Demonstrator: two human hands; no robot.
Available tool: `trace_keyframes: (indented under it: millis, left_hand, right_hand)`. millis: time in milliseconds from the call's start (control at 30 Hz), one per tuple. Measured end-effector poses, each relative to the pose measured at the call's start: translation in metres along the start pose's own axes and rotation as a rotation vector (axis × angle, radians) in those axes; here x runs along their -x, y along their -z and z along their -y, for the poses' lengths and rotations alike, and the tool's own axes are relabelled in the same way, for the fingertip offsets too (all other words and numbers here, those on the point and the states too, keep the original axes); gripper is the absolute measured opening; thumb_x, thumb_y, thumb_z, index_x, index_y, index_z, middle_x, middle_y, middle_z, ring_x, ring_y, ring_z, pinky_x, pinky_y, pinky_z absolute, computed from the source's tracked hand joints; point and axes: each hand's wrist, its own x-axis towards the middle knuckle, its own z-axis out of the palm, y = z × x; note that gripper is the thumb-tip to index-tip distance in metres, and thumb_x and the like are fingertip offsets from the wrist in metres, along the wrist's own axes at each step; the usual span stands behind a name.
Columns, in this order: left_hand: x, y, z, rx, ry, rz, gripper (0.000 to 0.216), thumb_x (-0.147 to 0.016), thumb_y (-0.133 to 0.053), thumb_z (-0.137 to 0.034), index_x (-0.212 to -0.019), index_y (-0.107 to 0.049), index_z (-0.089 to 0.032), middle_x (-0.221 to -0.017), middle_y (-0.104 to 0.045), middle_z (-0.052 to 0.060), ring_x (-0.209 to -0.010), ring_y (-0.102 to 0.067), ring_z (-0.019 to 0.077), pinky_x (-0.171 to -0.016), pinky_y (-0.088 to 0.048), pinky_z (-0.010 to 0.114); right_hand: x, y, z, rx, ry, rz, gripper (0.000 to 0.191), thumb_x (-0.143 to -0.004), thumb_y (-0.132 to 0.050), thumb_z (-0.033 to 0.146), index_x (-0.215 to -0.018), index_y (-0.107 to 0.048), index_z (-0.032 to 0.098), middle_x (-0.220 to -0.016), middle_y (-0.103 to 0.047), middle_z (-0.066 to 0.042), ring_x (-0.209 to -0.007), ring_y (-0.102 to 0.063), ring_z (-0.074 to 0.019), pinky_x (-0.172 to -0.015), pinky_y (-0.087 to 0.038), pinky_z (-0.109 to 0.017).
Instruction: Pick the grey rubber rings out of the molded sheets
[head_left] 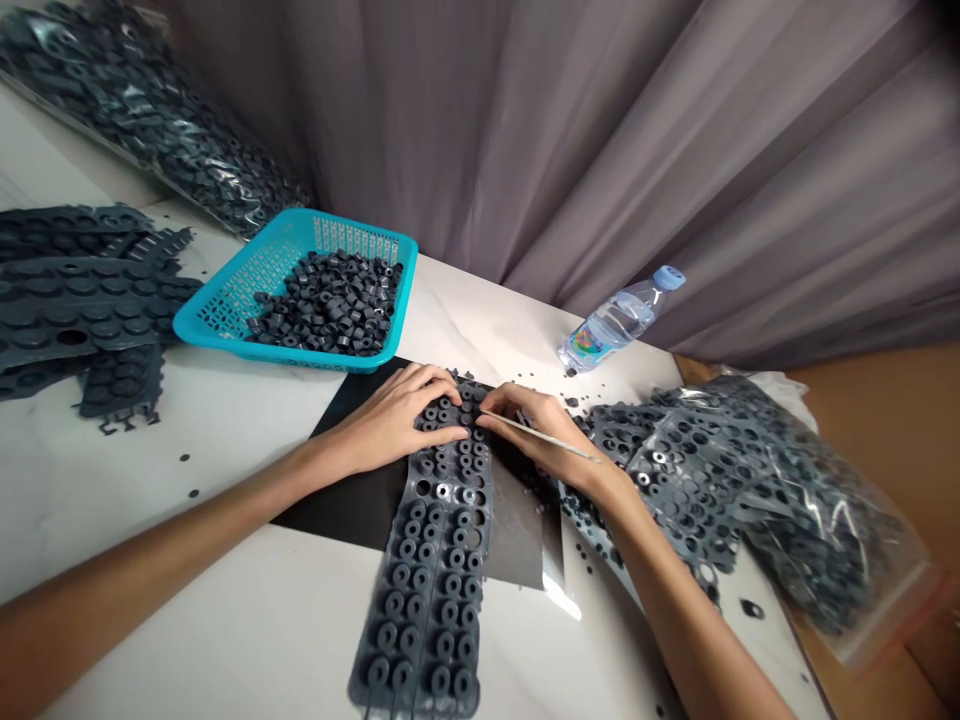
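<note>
A long dark grey rubber sheet (440,535) of moulded rings runs from the middle of the table toward me, its far part over a black mat (341,505). Over the sheet's far left edge lies my left hand (409,415), thumb and fingers apart, touching the rings. My right hand (547,435) is closed around a thin pale stick (544,436), whose tip reaches the rings at the sheet's far right side. Several round openings in the sheet have no ring in them.
Small dark rubber rings fill part of a turquoise basket (296,355) at the back left. Moulded sheets (75,300) and a bag of parts (165,130) lie farther left. To the right are a water bottle (622,318), punched sheets (675,470), a plastic bag (832,530) and scattered bits.
</note>
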Motion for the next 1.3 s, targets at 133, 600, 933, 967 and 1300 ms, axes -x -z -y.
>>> trace_keyframes:
  millis: [133,600,933,967,1300]
  left_hand:
    - [0.0,-0.001,0.002,-0.008,0.011,-0.005,0.035,-0.097,-0.069,-0.056,-0.117,-0.066,-0.028,-0.128,-0.064,0.004,-0.126,-0.056,0.0279,-0.112,-0.044,0.045]
    - [0.0,-0.002,0.001,-0.045,0.019,-0.004,0.038,-0.096,-0.07,-0.057,-0.12,-0.064,-0.027,-0.129,-0.062,0.003,-0.126,-0.056,0.0263,-0.111,-0.044,0.043]
    - [0.001,-0.006,0.005,-0.053,0.02,-0.008,0.035,-0.097,-0.07,-0.054,-0.122,-0.063,-0.03,-0.13,-0.061,0.003,-0.127,-0.055,0.027,-0.112,-0.043,0.044]
    - [0.001,-0.005,0.004,-0.051,0.021,-0.005,0.036,-0.097,-0.07,-0.054,-0.122,-0.063,-0.03,-0.13,-0.061,0.003,-0.128,-0.055,0.027,-0.112,-0.043,0.044]
    - [0.001,-0.003,0.002,-0.029,0.03,-0.002,0.037,-0.097,-0.069,-0.056,-0.123,-0.063,-0.029,-0.131,-0.061,0.004,-0.129,-0.055,0.0286,-0.113,-0.043,0.046]
  right_hand:
    - [0.0,-0.004,-0.005,-0.025,0.029,0.006,0.022,-0.103,-0.066,0.043,-0.109,-0.068,0.022,-0.101,-0.074,-0.004,-0.088,-0.067,-0.0207,-0.082,-0.053,-0.034]
    - [-0.001,-0.016,0.004,0.413,0.178,0.002,0.025,-0.112,-0.048,0.033,-0.13,-0.06,0.021,-0.117,-0.069,-0.013,-0.108,-0.066,-0.0268,-0.092,-0.056,-0.042]
    - [0.0,-0.018,-0.012,0.555,-0.062,-0.343,0.031,-0.112,-0.037,0.034,-0.125,-0.06,0.018,-0.109,-0.069,-0.017,-0.097,-0.067,-0.0312,-0.085,-0.054,-0.045]
    - [0.001,-0.013,-0.012,0.503,-0.064,-0.304,0.03,-0.112,-0.04,0.035,-0.125,-0.06,0.019,-0.109,-0.07,-0.015,-0.097,-0.068,-0.0302,-0.085,-0.054,-0.044]
    - [0.004,-0.006,0.004,0.102,0.014,0.005,0.02,-0.104,-0.063,0.043,-0.109,-0.067,0.025,-0.101,-0.074,-0.004,-0.087,-0.068,-0.0213,-0.081,-0.052,-0.034]
